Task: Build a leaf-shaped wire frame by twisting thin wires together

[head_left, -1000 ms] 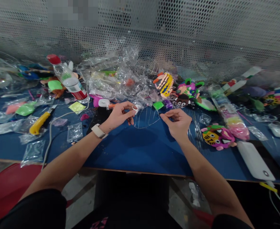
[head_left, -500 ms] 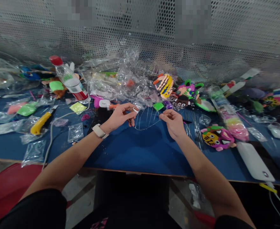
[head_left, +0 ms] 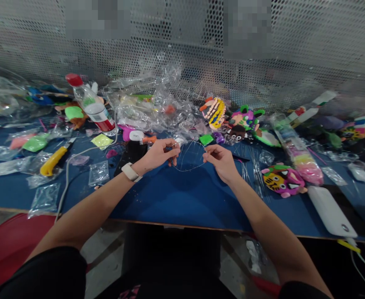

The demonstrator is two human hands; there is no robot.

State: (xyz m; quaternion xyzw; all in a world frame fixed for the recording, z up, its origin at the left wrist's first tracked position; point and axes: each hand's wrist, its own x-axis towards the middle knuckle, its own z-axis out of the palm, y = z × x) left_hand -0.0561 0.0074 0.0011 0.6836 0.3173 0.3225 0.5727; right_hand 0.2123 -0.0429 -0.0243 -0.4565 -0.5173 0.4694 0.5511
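Between my hands, just above the blue tabletop (head_left: pixel 176 199), hangs a thin, pale wire frame (head_left: pixel 187 170), bent into a rounded loop with finer strands across it. My left hand (head_left: pixel 164 153) pinches its left side between thumb and fingers. On the right side, my right hand (head_left: pixel 218 160) grips the frame with thumb and fingertips. A bright green packet (head_left: pixel 205 139) and a purple piece (head_left: pixel 218 137) lie just behind the frame. A dark phone-like slab (head_left: pixel 133 153) is partly hidden by my left hand.
At the left are a yellow cutter (head_left: pixel 56 160), a cable (head_left: pixel 66 178) and a red-capped bottle (head_left: pixel 97 109). Crumpled clear plastic (head_left: pixel 160 112) is heaped along the perforated metal screen (head_left: pixel 188 54). Toward the right sit a colourful clay mask (head_left: pixel 283 179), loose wires (head_left: pixel 257 170) and a white power bank (head_left: pixel 332 211).
My right hand has moved a little left, closer to my left hand. The wire frame between them looks rounder and more closed, and its strands have shifted.
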